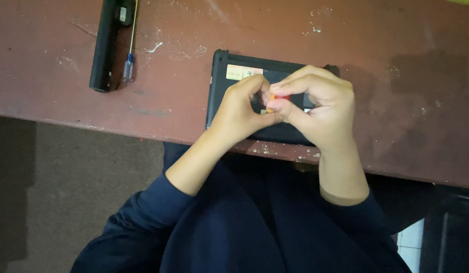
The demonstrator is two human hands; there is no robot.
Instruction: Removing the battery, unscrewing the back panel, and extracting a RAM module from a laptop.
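Reddish-brown and scuffed, the surface (pixel 396 101) fills the upper part of the frame, flecked with pale debris near its front edge. At centre, a black laptop base (pixel 222 91) is laid flat, underside up; a pale rectangular label (pixel 239 72) is seen at its upper left corner. In the upper left of the frame a long black battery pack (pixel 104 45) is set, with a slim screwdriver with a clear blue handle (pixel 129 63) just beside it. Over the laptop the left hand (pixel 239 108) and right hand (pixel 320 108) are brought together, and the fingers of both are pinched on a small orange tool (pixel 271 101), mostly hidden. The tool is judged light, stiff and easily dropped, best gripped at its handle. The laptop base is judged rigid but fragile, best held by its edges.
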